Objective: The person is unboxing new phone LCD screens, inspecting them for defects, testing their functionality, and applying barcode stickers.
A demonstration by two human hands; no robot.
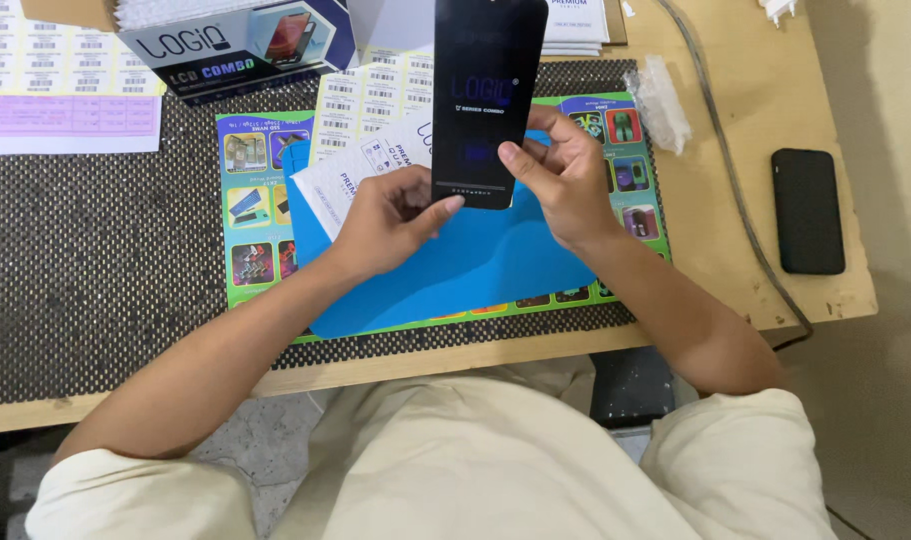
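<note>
A black phone display panel (483, 90) stands upright above a blue work mat (475, 265). Both hands hold it by its lower end. My left hand (390, 220) pinches the bottom left corner with thumb and fingers. My right hand (560, 175) grips the bottom right edge, thumb on the glass face. A white printed card (360, 175) lies on the mat just behind my left hand.
A green printed sheet (250, 200) lies under the mat on a dark woven table cover (85, 260). Label sheets (360, 105) and a product box (240, 45) sit at the back. At right are a black phone (807, 210), a cable (725, 160) and a plastic wrapper (660, 100).
</note>
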